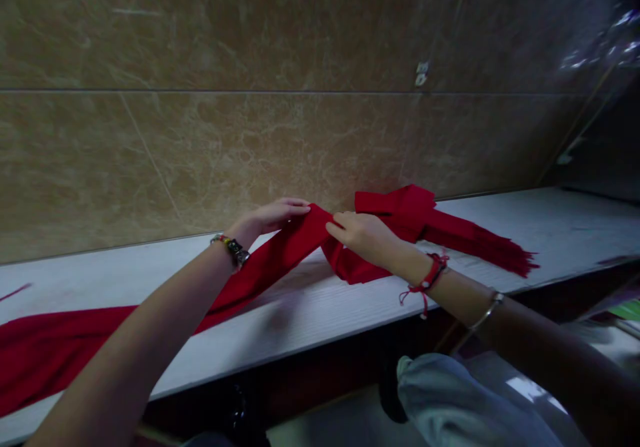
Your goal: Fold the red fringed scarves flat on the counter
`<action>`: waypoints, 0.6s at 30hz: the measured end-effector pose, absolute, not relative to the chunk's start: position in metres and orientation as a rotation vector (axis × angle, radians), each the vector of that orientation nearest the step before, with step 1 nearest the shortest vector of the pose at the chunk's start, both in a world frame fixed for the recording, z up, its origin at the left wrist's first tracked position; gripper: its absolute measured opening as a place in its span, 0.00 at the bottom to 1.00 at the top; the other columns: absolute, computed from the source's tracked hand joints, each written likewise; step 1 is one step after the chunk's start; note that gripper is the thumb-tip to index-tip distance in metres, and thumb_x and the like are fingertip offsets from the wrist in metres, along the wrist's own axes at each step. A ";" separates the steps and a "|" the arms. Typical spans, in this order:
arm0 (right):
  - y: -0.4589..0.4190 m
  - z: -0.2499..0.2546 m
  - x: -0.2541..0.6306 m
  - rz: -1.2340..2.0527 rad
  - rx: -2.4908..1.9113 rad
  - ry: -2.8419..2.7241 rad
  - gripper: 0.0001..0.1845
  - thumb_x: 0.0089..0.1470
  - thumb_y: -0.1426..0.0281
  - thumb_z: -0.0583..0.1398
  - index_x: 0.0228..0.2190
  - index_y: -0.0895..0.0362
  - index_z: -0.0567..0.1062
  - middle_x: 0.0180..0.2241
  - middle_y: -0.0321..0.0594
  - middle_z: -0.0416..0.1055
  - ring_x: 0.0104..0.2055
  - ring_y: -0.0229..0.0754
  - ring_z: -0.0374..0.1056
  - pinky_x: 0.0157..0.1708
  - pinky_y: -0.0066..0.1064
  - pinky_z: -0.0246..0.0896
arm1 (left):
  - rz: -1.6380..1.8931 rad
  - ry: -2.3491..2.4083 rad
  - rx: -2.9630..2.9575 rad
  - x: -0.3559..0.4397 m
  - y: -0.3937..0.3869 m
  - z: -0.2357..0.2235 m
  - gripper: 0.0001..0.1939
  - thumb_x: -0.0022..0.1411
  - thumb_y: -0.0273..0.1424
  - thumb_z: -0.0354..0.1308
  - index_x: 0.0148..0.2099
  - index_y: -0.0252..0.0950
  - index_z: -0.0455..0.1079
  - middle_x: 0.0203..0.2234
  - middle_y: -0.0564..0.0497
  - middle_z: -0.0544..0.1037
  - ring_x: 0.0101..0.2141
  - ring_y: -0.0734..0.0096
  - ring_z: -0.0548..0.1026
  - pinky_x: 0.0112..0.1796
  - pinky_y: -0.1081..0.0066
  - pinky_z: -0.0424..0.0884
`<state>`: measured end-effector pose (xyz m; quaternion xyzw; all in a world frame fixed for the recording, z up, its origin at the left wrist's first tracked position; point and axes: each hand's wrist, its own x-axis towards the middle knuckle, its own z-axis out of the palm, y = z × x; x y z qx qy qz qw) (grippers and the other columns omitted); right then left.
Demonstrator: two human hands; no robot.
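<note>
A long red scarf point(273, 263) runs along a narrow white shelf, its left stretch lying loosely out of the view. My left hand point(277, 215) holds the scarf's raised upper edge, with the fingertips closed on the cloth. Close to its right, my right hand point(366, 237) pinches the cloth between thumb and fingers, and the scarf bends down beneath it. Beyond my right hand lies folded and crossed red cloth point(417, 207) with a fringed end point(523, 260). Whether that cloth joins the held stretch is partly hidden by my right hand.
The white shelf point(300, 327) ends at a front edge above a dark gap. Behind it rises a brown marbled tile wall point(225, 147) with a small white fitting point(421, 73). A dark red thread point(15, 292) lies at the far left. A dark object point(600, 147) stands at right.
</note>
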<state>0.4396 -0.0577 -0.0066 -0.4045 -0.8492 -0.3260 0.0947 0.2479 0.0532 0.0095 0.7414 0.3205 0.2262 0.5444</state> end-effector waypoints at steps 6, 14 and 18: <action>-0.056 -0.011 0.517 -1.025 -1.456 -2.459 0.10 0.56 0.78 0.49 0.37 0.61 0.69 0.34 0.46 0.67 0.35 0.42 0.63 0.28 0.29 0.53 | 0.443 0.686 1.815 0.342 0.069 0.009 0.11 0.55 0.30 0.55 0.41 0.33 0.69 0.34 0.48 0.75 0.30 0.75 0.71 0.32 0.73 0.65; -0.050 -0.074 0.567 -0.784 -1.651 -2.518 0.11 0.55 0.78 0.50 0.39 0.59 0.69 0.38 0.46 0.68 0.37 0.41 0.66 0.30 0.27 0.58 | 0.281 0.694 2.125 0.417 0.097 -0.065 0.11 0.51 0.25 0.52 0.36 0.32 0.73 0.31 0.50 0.77 0.28 0.74 0.70 0.31 0.74 0.66; -0.049 -0.095 0.576 -0.694 -1.667 -2.500 0.10 0.54 0.78 0.51 0.37 0.60 0.70 0.37 0.45 0.69 0.37 0.40 0.66 0.33 0.28 0.59 | 0.287 0.724 2.242 0.429 0.104 -0.089 0.11 0.49 0.25 0.54 0.36 0.32 0.73 0.28 0.51 0.77 0.28 0.73 0.69 0.32 0.73 0.66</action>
